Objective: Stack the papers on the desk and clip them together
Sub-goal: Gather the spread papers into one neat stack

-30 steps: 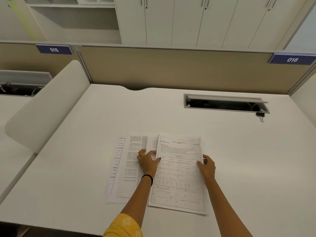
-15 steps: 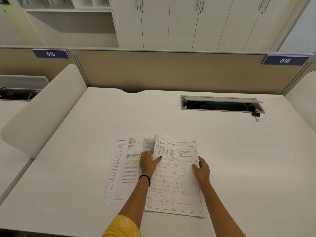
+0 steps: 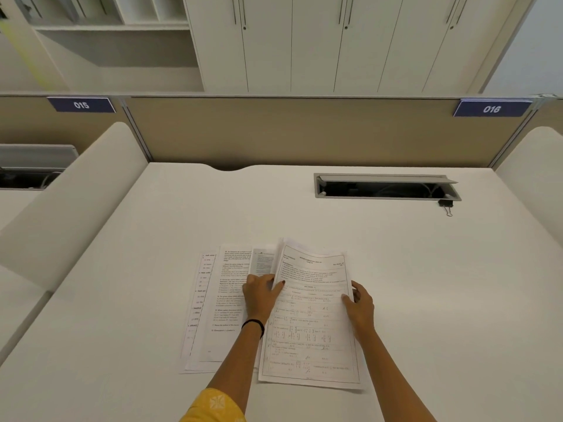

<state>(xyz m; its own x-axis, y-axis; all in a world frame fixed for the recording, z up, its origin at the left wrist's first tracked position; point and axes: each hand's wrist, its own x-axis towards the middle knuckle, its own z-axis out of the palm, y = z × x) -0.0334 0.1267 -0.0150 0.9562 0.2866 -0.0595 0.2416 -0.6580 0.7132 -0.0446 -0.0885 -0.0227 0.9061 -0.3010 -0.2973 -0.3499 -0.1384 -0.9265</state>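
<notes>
Several printed papers lie fanned out near the front of the white desk (image 3: 396,284). The top sheets (image 3: 310,333), a printed exam page uppermost, are bowed up at their far edge. My left hand (image 3: 261,295) holds their left edge, thumb on top, with its fingers over the fanned papers (image 3: 219,300) to the left. Over on the right edge, my right hand (image 3: 359,304) grips the sheets with its thumb on the page and fingers curled at the side. A black binder clip (image 3: 446,205) lies far right, by the cable slot.
An open cable slot (image 3: 387,187) is sunk into the desk at the back right. A beige partition (image 3: 289,132) closes the far side, and white curved dividers (image 3: 70,208) stand at both sides. Cabinets rise behind.
The top sheets' far edge has lifted and bowed. Both hands have closed in on the sheets' side edges, and the sheets have shifted slightly left over the fanned papers.
</notes>
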